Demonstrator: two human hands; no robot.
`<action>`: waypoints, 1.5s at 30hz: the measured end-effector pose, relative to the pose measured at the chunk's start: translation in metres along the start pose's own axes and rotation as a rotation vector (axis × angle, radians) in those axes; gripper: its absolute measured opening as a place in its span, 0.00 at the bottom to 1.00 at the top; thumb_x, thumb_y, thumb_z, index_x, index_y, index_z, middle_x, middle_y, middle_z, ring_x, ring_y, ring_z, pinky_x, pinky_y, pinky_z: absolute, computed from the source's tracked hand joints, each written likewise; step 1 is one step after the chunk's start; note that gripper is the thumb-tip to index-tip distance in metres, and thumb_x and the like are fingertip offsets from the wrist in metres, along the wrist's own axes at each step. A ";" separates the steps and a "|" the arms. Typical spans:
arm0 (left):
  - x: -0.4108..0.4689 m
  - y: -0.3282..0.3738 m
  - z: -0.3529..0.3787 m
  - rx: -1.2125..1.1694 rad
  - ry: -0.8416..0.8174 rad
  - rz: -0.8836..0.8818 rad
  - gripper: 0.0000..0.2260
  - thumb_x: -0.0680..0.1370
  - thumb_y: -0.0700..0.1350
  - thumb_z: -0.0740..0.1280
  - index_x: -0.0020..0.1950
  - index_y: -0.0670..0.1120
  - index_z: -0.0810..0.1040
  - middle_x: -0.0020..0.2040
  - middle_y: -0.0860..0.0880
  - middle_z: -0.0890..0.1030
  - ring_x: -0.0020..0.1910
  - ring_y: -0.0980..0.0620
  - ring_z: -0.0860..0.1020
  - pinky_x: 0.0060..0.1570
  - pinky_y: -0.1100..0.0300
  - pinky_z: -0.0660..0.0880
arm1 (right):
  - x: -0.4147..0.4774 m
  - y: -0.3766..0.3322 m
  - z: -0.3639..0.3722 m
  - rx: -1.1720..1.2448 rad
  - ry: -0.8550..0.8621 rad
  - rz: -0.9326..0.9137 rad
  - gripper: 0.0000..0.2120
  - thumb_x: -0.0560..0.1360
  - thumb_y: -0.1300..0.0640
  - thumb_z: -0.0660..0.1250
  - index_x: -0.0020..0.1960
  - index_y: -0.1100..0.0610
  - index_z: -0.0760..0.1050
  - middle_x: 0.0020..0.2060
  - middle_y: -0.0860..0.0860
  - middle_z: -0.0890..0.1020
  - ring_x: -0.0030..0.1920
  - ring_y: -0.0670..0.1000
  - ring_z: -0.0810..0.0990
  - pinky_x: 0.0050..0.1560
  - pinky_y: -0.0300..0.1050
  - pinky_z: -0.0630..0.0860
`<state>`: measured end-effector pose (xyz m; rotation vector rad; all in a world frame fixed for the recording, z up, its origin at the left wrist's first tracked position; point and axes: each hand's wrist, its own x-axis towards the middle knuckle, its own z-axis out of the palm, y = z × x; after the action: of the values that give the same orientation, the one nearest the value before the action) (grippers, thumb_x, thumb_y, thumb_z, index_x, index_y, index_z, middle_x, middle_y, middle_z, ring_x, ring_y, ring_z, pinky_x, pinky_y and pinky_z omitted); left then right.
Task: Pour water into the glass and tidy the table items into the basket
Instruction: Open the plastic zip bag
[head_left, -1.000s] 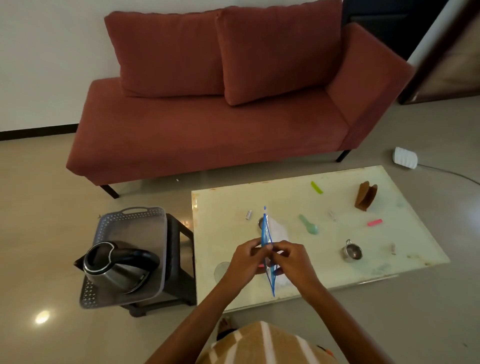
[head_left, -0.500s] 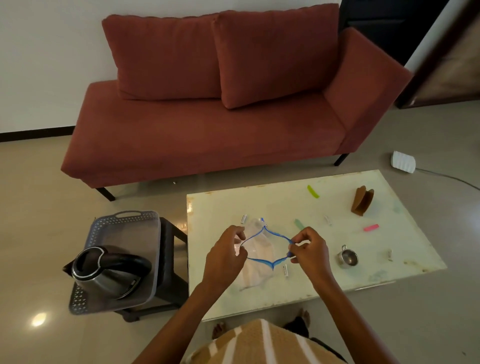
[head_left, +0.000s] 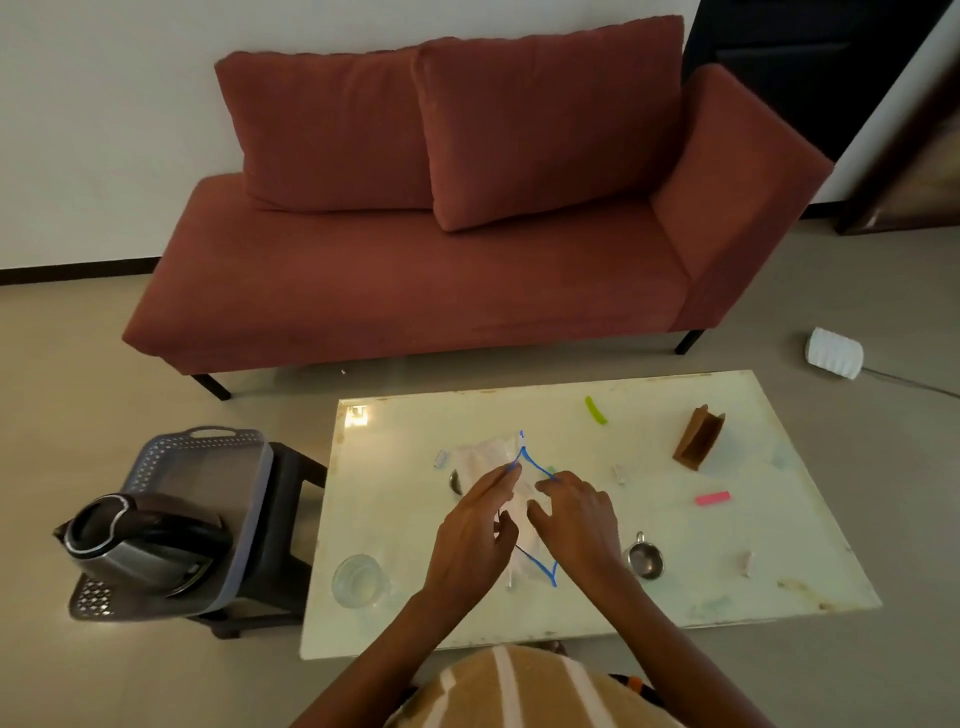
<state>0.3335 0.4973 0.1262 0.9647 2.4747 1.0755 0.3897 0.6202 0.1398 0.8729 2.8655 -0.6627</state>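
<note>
Both hands, left hand (head_left: 475, 540) and right hand (head_left: 574, 525), have spread open the clear blue-rimmed zip bag (head_left: 524, 512), shut a second ago, fingers pinching its rim: ready for loading. One empty glass tumbler (head_left: 359, 580); one steel kettle (head_left: 137, 551) in one grey perforated basket (head_left: 202, 441).

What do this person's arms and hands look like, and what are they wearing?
Both forearms are bare, with no sleeves reaching them. The left hand and right hand wear no gloves; I can make out no rings, watch or bracelet. At the bottom edge shows a tan shirt with white stripes, and beside it a small patch of orange and black I cannot identify.
</note>
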 end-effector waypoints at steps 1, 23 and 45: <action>0.002 0.009 0.006 -0.042 0.008 -0.010 0.24 0.75 0.34 0.62 0.71 0.47 0.68 0.69 0.53 0.71 0.58 0.59 0.77 0.48 0.72 0.75 | 0.002 0.006 -0.004 -0.008 -0.004 -0.001 0.14 0.77 0.52 0.60 0.60 0.54 0.76 0.59 0.50 0.78 0.58 0.52 0.77 0.57 0.45 0.69; 0.015 0.023 -0.008 0.204 0.115 -0.161 0.21 0.80 0.39 0.56 0.73 0.50 0.64 0.61 0.52 0.78 0.51 0.54 0.78 0.43 0.68 0.71 | 0.041 0.007 0.001 0.320 -0.025 -0.075 0.11 0.74 0.67 0.61 0.48 0.62 0.82 0.47 0.55 0.83 0.42 0.47 0.77 0.45 0.32 0.70; 0.021 -0.006 -0.033 0.243 0.121 -0.124 0.18 0.80 0.44 0.59 0.70 0.49 0.68 0.65 0.52 0.77 0.51 0.52 0.81 0.45 0.69 0.71 | 0.050 -0.022 0.020 0.337 -0.052 -0.011 0.07 0.73 0.62 0.66 0.47 0.63 0.82 0.43 0.54 0.82 0.37 0.46 0.73 0.39 0.32 0.70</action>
<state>0.2985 0.4904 0.1446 0.8177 2.7717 0.8312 0.3352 0.6210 0.1203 0.8597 2.7575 -1.1748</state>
